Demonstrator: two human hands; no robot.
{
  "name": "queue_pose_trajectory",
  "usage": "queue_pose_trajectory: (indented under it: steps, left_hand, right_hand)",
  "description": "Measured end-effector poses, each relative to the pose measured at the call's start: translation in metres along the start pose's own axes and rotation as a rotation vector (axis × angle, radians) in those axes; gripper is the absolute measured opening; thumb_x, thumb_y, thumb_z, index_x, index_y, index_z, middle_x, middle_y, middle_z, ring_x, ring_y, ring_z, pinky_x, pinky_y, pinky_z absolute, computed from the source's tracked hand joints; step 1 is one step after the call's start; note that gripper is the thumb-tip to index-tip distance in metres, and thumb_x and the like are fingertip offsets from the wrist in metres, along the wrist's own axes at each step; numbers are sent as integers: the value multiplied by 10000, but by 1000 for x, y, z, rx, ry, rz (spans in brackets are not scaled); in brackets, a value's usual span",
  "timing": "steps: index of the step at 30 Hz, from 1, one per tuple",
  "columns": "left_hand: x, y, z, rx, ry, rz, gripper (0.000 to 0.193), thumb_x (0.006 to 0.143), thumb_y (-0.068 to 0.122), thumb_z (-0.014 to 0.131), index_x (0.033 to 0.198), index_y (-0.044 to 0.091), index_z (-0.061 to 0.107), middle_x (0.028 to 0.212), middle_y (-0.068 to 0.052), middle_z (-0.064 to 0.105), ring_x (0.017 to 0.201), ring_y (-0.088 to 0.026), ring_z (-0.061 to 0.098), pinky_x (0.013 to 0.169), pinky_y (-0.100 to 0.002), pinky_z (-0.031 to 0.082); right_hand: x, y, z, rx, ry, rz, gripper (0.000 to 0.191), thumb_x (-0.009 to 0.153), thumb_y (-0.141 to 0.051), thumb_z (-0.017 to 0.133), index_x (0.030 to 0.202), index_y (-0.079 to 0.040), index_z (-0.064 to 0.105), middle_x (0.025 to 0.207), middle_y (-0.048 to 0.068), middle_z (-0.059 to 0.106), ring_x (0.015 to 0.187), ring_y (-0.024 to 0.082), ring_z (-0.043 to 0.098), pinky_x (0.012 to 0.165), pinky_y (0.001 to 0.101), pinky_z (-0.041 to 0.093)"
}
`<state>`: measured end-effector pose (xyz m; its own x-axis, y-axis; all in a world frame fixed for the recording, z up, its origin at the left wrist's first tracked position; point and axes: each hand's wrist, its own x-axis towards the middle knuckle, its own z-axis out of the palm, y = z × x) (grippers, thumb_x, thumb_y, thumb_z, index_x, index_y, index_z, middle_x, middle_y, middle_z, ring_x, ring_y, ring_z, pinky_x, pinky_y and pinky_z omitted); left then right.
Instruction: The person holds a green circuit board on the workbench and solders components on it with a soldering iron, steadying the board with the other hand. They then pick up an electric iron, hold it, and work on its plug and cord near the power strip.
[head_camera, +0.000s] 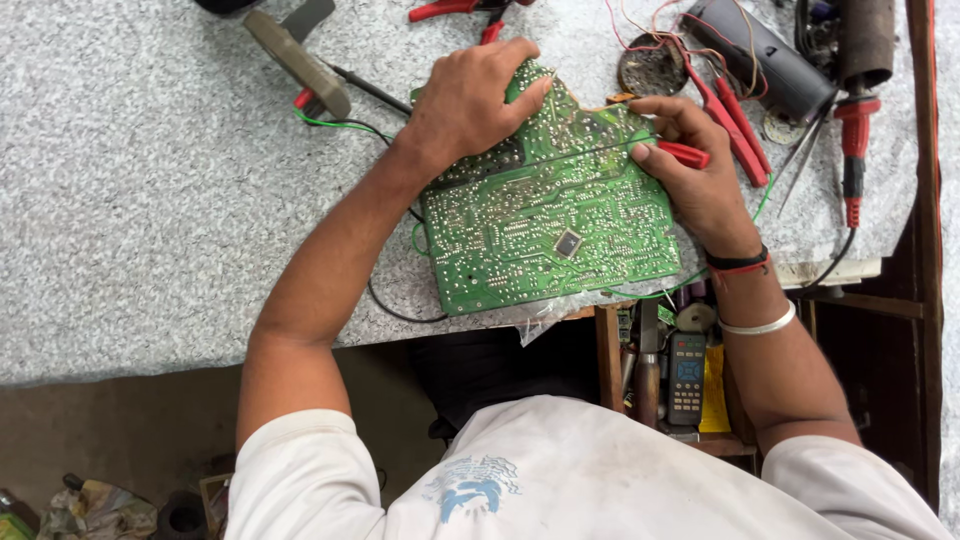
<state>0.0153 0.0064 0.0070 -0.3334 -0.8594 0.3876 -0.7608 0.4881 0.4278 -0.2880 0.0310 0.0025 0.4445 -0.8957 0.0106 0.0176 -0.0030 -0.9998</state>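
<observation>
Two hands on one green board (545, 215), solder side up, lying tilted near the front edge of the grey speckled table (150, 200). Left hand (470, 100) laid flat over the board's far left corner, fingers loosely spread and pressing down, not wrapped round anything. Right hand (695, 170) at the board's right edge, fingers curled and closed round a thin red-handled tool (684, 153), thumb against the board's side; metal end of that tool lying across the board (too thin to follow its whole length). Small dark square chip (567, 243) near the board's middle. Green wire (340, 124) and black wire (400, 312) running out from under the board on the left.

Further back on the table: red pliers (735, 125) just right of the right hand, a soldering iron (853, 150) with a red grip near the right edge, a dark cylinder (765, 55) beyond the pliers, a round tin (650, 68) just behind the board. Far left, a grey handle-shaped tool (300, 65), well apart from the left hand.

Below the table edge, a shelf (720, 440) with a dark remote (687, 375) standing among other odds and ends.
</observation>
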Motion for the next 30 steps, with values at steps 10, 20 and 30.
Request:
queue_pose_trajectory:
  steps: [10,20,30]
  left_hand:
    - [1,-11,0,-181,95,-54,434,969,384,729,1273,83,653,1125,-106,689,1026,-251,664,901,-398,543]
    - [-1,-38,11,-713,124,-200,167,1043,219,701,1052,54,727,810,52,653,671,-47,515,579,-247,408]
    - [14,-47,-21,-1448,40,-422,272,1040,300,636,1122,52,713,912,-14,701,764,-107,624,697,-266,518]
  right_hand:
    - [1,-4,3,-52,7,-13,392,996,-34,690,1377,-13,603,1004,-60,572,907,15,508,791,173,413]
    - [0,-9,2,2,14,25,413,944,-51,659,1351,-30,592,869,-95,474,782,13,419,685,180,339]
    - [0,-5,-6,-74,-5,-43,508,863,-13,584,1370,-2,622,851,-88,379,770,28,360,688,183,309]
